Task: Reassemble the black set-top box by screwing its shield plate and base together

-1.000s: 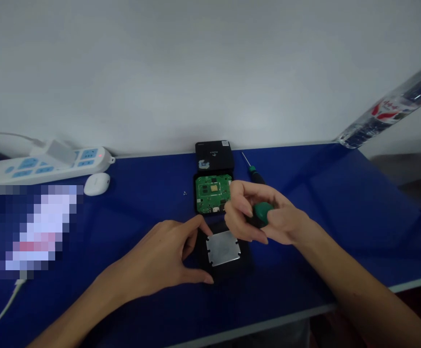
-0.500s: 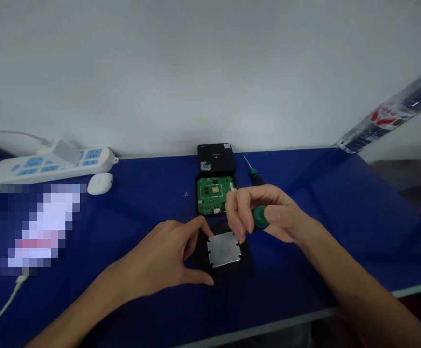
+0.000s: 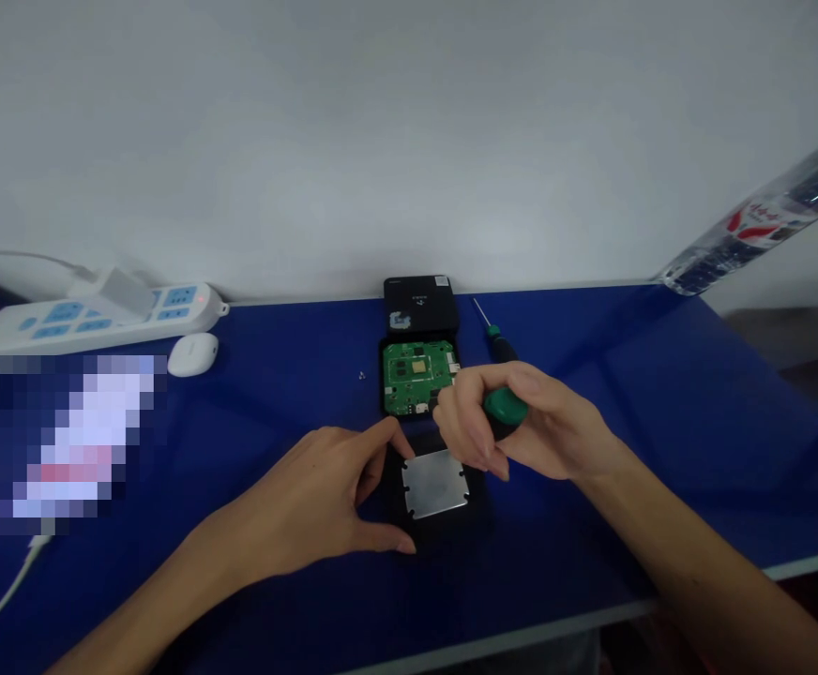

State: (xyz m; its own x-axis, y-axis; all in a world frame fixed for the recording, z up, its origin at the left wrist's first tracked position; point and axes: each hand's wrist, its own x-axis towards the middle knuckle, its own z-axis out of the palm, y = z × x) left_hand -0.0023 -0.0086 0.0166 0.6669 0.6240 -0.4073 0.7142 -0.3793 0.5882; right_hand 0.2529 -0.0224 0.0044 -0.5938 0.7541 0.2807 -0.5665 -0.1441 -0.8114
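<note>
My left hand (image 3: pixel 331 502) steadies a dark square cover (image 3: pixel 477 525), its thumb and fingers at opposite edges. A silver metal plate (image 3: pixel 435 485) with notched edges lies on that cover. In my right hand (image 3: pixel 514 422), the fingers are curled round a screwdriver (image 3: pixel 506 407) with a green-capped handle, held over the plate's upper right corner. The screwdriver's tip is hidden. Just beyond both hands is an open black case with a green circuit board (image 3: pixel 409 370), partly covered by my right hand.
A black box (image 3: pixel 419 305) leans behind the board. Another screwdriver (image 3: pixel 493 333) lies right of it, and tiny screws (image 3: pixel 362 376) lie left. Farther left are a power strip (image 3: pixel 92 323), a white earbud case (image 3: pixel 193 354) and a blurred-out phone (image 3: pixel 89 436). A bottle (image 3: pixel 761 220) stands right.
My right hand has rolled and lifted slightly, tilting the screwdriver so more of its handle shows. My left hand and the cover have stayed in place.
</note>
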